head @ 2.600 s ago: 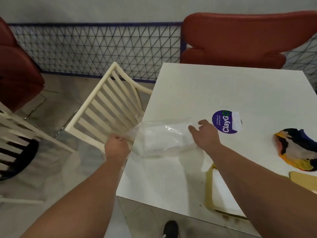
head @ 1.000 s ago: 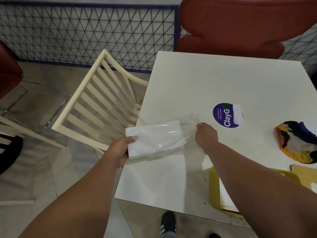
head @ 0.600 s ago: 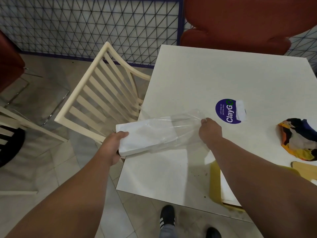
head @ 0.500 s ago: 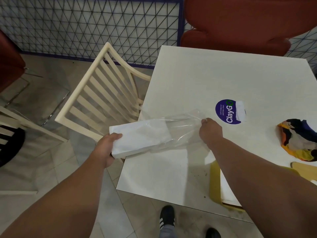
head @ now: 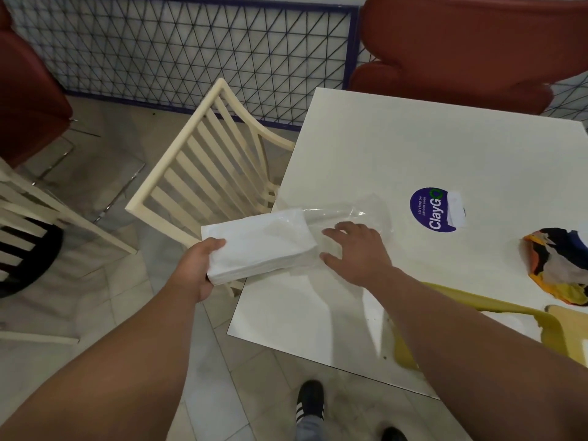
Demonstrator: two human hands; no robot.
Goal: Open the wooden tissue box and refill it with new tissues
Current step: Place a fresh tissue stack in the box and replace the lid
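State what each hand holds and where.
Left hand grips the white tissue stack by its near end; right hand holds nothing.

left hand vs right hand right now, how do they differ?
The left hand grips the near end of the tissue stack, fingers curled round it; the right hand lies open, fingers spread on the clear plastic wrapper. The left hand is off the table's edge, the right hand over the tabletop. Both are bare.
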